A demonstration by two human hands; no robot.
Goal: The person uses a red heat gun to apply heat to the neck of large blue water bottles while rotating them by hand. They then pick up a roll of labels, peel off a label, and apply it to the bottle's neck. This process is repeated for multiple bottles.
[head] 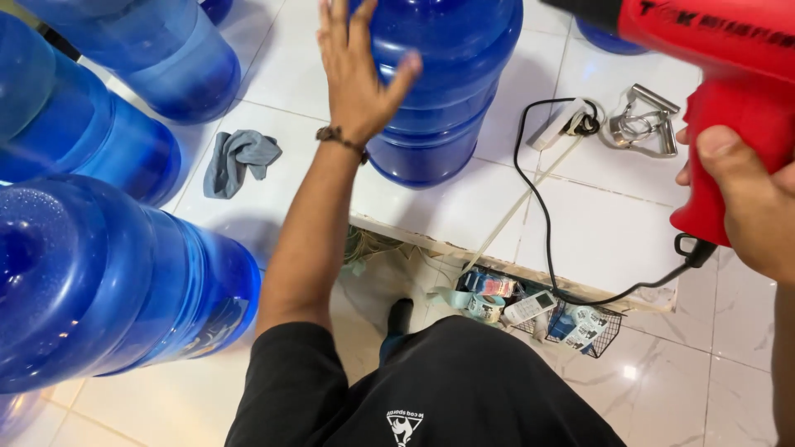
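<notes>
My left hand is open, fingers spread, its palm against the side of a large blue water jug standing on the white tiled platform. A beaded band is on that wrist. At the right edge, my right hand grips the handle of a red heat gun, held in the air above the platform. Its black cord trails down over the tiles to the platform's front edge.
Three more blue jugs crowd the left side. A grey rag lies on the tiles between them. A white power strip and a metal clamp lie at the back right. A wire basket with small items sits below the platform edge.
</notes>
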